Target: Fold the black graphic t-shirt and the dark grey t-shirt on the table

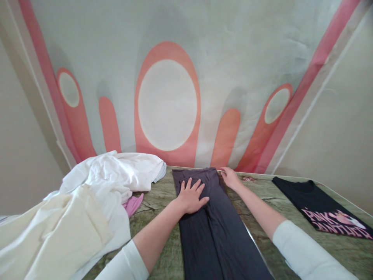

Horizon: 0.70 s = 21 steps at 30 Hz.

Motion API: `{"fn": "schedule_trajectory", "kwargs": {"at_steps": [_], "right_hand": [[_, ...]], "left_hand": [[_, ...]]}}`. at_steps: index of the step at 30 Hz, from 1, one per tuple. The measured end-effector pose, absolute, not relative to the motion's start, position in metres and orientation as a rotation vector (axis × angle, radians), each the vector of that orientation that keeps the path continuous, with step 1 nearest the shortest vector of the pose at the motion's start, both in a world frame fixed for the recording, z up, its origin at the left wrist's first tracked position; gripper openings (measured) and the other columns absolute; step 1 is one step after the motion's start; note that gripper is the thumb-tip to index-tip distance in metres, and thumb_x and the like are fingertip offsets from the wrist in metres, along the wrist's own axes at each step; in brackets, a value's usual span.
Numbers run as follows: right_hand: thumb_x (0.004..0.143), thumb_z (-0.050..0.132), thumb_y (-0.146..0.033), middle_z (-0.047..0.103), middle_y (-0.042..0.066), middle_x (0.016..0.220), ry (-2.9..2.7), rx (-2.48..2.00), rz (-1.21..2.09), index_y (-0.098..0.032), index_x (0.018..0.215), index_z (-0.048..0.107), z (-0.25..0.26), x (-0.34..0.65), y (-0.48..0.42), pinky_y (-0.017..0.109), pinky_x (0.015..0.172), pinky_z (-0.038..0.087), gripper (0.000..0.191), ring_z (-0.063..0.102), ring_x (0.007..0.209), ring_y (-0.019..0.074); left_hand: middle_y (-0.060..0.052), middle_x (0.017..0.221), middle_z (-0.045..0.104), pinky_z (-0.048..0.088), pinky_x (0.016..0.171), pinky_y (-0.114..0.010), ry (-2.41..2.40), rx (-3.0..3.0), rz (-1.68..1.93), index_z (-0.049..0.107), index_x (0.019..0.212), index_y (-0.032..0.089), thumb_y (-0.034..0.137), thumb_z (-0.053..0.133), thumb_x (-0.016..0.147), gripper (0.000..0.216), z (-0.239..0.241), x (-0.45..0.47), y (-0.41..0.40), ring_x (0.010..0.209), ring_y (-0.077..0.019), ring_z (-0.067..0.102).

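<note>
A pair of dark trousers (201, 241) lies lengthwise on the wood-patterned surface, its waist end at the far edge and its legs running toward me. My left hand (190, 197) rests flat on the upper part of the trousers, fingers spread. Just beside the right corner of the waistband is my right hand (230, 178), its fingers loosely bent and pointing left. No fabric shows between those fingers; whether the fingertips touch the waistband is hard to see.
To the left, white clothes (116, 175) are heaped with a cream garment (52, 233) on top and a pink cloth (134, 204) peeking out. A folded black T-shirt (317, 202) with pink lettering lies at right. Behind the wood-patterned surface (157, 233) rises a patterned backdrop (253, 50).
</note>
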State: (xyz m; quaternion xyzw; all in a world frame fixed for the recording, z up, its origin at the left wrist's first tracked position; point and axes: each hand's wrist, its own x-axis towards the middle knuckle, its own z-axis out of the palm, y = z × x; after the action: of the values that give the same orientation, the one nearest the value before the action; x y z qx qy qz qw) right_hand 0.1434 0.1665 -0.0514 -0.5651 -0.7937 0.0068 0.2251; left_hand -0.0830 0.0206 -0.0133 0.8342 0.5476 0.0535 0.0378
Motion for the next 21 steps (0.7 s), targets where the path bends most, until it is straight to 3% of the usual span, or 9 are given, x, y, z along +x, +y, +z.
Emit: {"fn": "schedule_trajectory", "kwargs": {"at_steps": [5,13,21], "right_hand": [[0.09,0.035,-0.022,0.06,0.006,0.106,-2.273,-1.538,-0.046,-0.019,0.107,0.06,-0.037,0.135,0.175,0.023,0.085,0.038,0.03,0.055,0.098,0.0149],[0.09,0.037,-0.027,0.062,0.009,0.097,-2.456,-1.58,-0.205,-0.019,0.093,0.066,-0.023,0.122,0.181,0.028,0.082,0.037,0.03,0.056,0.095,0.0193],[0.091,0.033,-0.025,0.06,0.007,0.106,-2.596,-1.543,-0.293,-0.02,0.102,0.061,-0.008,0.123,0.186,0.027,0.079,0.038,0.03,0.056,0.095,0.0177]], "left_hand": [[-0.003,0.147,0.017,0.008,0.1,-0.06,1.677,2.557,0.178,0.023,0.139,0.027,0.065,0.012,0.084,0.068,-0.013,-0.083,0.02,0.132,-0.0366,0.006],[-0.003,0.147,0.016,0.008,0.101,-0.059,1.669,2.556,0.18,0.023,0.139,0.027,0.064,0.013,0.084,0.067,-0.012,-0.083,0.02,0.132,-0.0365,0.005],[-0.004,0.147,0.016,0.009,0.1,-0.06,1.66,2.554,0.174,0.023,0.139,0.026,0.063,0.014,0.084,0.067,-0.012,-0.083,0.02,0.132,-0.037,0.006]]}}
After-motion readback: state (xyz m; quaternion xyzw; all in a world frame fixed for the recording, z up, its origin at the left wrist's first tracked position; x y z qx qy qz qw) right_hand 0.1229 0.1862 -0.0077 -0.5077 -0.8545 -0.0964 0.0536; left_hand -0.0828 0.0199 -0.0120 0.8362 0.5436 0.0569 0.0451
